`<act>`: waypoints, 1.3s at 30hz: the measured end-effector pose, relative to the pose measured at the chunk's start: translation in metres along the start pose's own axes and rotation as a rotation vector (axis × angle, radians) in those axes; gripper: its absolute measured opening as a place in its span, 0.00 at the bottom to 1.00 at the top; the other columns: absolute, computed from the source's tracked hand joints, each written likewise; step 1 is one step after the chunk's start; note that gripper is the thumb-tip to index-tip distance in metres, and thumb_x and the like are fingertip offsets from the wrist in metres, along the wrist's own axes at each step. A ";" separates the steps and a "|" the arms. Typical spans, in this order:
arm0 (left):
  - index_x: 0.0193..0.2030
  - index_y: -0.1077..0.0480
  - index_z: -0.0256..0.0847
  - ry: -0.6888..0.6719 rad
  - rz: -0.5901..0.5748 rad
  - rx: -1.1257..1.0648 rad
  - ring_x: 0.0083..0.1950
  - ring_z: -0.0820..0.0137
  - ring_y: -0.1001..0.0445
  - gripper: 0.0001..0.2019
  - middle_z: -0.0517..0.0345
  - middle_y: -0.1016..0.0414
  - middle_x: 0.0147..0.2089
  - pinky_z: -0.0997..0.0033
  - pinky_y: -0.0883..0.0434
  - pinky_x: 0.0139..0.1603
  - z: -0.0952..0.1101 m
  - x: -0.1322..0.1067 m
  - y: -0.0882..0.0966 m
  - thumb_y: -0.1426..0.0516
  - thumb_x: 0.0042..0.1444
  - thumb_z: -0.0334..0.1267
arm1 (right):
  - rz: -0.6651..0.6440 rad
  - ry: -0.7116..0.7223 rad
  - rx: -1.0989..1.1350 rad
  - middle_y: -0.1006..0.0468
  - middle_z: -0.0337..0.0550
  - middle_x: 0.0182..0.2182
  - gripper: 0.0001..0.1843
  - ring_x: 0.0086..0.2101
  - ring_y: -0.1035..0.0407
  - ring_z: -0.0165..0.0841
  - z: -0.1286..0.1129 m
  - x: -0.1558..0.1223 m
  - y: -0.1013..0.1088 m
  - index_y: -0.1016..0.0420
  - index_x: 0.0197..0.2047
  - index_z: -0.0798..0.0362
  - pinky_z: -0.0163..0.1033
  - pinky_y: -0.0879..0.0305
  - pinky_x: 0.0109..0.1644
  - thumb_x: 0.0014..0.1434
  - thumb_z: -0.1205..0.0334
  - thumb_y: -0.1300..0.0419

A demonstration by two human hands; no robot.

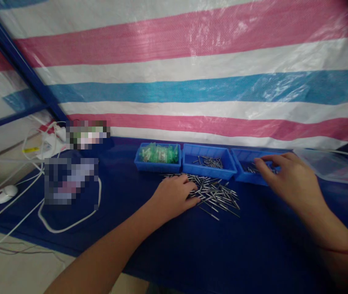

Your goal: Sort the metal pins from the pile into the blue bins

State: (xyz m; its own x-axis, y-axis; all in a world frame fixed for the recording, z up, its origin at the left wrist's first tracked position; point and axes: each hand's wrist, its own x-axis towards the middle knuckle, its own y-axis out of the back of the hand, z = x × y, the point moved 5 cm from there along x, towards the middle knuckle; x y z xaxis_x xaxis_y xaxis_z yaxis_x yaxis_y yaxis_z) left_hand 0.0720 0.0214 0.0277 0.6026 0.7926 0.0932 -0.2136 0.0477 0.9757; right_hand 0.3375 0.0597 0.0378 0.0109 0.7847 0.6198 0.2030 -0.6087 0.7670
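A loose pile of thin metal rods point(218, 194) lies on the dark blue table in front of the bins. My left hand point(174, 196) rests at the pile's left side, palm down, thumb and fingers apart and touching the rods. Over the right blue bin point(247, 176), my right hand point(296, 183) has thumb and index finger brought together at the tips; whatever is between them is too small to make out. Some rods point(249, 167) show inside that bin, partly hidden by the hand. The middle blue bin point(189, 165) holds more short rods point(212, 162).
A left blue bin point(158, 166) contains green plastic pieces point(158, 153). White cables point(53, 230) loop over the table's left side near blurred items. A clear plastic sheet or lid point(330, 167) lies at right. Striped sheeting point(192, 90) hangs behind the table.
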 end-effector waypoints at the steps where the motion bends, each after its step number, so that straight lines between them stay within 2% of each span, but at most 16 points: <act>1: 0.47 0.27 0.43 -0.004 -0.010 0.009 0.44 0.64 0.27 0.14 0.54 0.28 0.44 0.66 0.32 0.45 0.001 0.000 -0.001 0.45 0.60 0.47 | 0.025 0.006 0.017 0.27 0.50 0.29 0.20 0.31 0.32 0.40 -0.004 -0.001 0.002 0.23 0.34 0.56 0.44 0.36 0.38 0.59 0.49 0.48; 5: 0.45 0.27 0.45 -0.020 0.000 0.041 0.43 0.66 0.27 0.11 0.55 0.28 0.43 0.66 0.33 0.44 0.005 0.001 0.000 0.46 0.62 0.45 | 0.025 0.042 0.115 0.25 0.50 0.32 0.18 0.34 0.30 0.41 -0.022 -0.004 0.008 0.23 0.35 0.54 0.46 0.35 0.42 0.59 0.50 0.47; 13: 0.41 0.28 0.42 -0.018 0.033 0.012 0.42 0.66 0.28 0.09 0.56 0.29 0.42 0.66 0.33 0.43 0.005 0.002 -0.004 0.47 0.62 0.42 | -0.101 0.191 0.352 0.25 0.47 0.34 0.12 0.37 0.30 0.41 -0.070 -0.019 0.004 0.25 0.34 0.52 0.47 0.35 0.45 0.60 0.54 0.46; 16: 0.40 0.28 0.42 -0.028 0.064 -0.046 0.42 0.67 0.28 0.09 0.56 0.29 0.42 0.67 0.33 0.43 0.005 0.002 -0.002 0.48 0.63 0.41 | -0.192 0.238 0.465 0.25 0.45 0.35 0.10 0.38 0.30 0.38 -0.086 -0.027 0.001 0.25 0.35 0.51 0.46 0.36 0.46 0.60 0.56 0.44; 19: 0.41 0.29 0.40 -0.039 0.144 -0.190 0.42 0.67 0.28 0.09 0.56 0.27 0.41 0.68 0.34 0.45 0.007 0.002 0.003 0.49 0.64 0.39 | -0.349 0.265 0.660 0.25 0.43 0.37 0.08 0.40 0.31 0.36 -0.102 -0.036 -0.003 0.26 0.39 0.50 0.43 0.35 0.46 0.59 0.57 0.42; 21: 0.41 0.30 0.39 -0.046 0.191 -0.332 0.43 0.68 0.28 0.08 0.56 0.26 0.41 0.70 0.34 0.45 0.009 0.003 0.006 0.49 0.64 0.38 | -0.417 0.220 0.775 0.25 0.42 0.36 0.08 0.38 0.31 0.34 -0.109 -0.041 -0.006 0.26 0.40 0.49 0.40 0.35 0.42 0.60 0.57 0.42; 25: 0.39 0.30 0.39 0.003 0.264 -0.535 0.40 0.71 0.28 0.08 0.57 0.25 0.39 0.73 0.35 0.43 0.007 0.004 0.008 0.48 0.63 0.38 | -0.424 0.051 0.892 0.26 0.40 0.30 0.08 0.30 0.33 0.31 -0.109 -0.044 -0.009 0.26 0.37 0.49 0.38 0.37 0.34 0.60 0.55 0.42; 28: 0.39 0.29 0.39 0.027 0.288 -0.589 0.37 0.72 0.29 0.07 0.59 0.25 0.37 0.74 0.35 0.41 0.005 0.004 0.007 0.46 0.62 0.39 | -0.426 -0.007 0.939 0.26 0.40 0.31 0.09 0.32 0.32 0.33 -0.107 -0.045 -0.010 0.26 0.34 0.49 0.38 0.38 0.34 0.60 0.54 0.42; 34: 0.37 0.29 0.39 0.008 0.258 -0.588 0.36 0.72 0.29 0.06 0.59 0.25 0.37 0.74 0.36 0.40 0.006 0.004 0.006 0.44 0.60 0.39 | -0.449 -0.022 0.928 0.25 0.40 0.30 0.09 0.32 0.33 0.33 -0.106 -0.046 -0.010 0.25 0.34 0.49 0.39 0.38 0.36 0.58 0.53 0.41; 39: 0.37 0.28 0.39 0.052 0.264 -0.667 0.34 0.74 0.31 0.06 0.61 0.25 0.35 0.75 0.37 0.38 0.004 0.003 0.012 0.41 0.57 0.38 | -0.444 -0.161 0.987 0.24 0.41 0.32 0.11 0.33 0.32 0.34 -0.102 -0.047 -0.015 0.25 0.34 0.50 0.37 0.36 0.35 0.58 0.51 0.41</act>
State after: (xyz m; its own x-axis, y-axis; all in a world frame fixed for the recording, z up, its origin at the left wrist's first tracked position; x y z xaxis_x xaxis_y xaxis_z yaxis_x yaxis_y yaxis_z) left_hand 0.0742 0.0220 0.0404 0.4322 0.8561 0.2836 -0.7815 0.1986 0.5914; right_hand 0.2340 0.0199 0.0144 -0.1438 0.9608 0.2371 0.9151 0.0379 0.4014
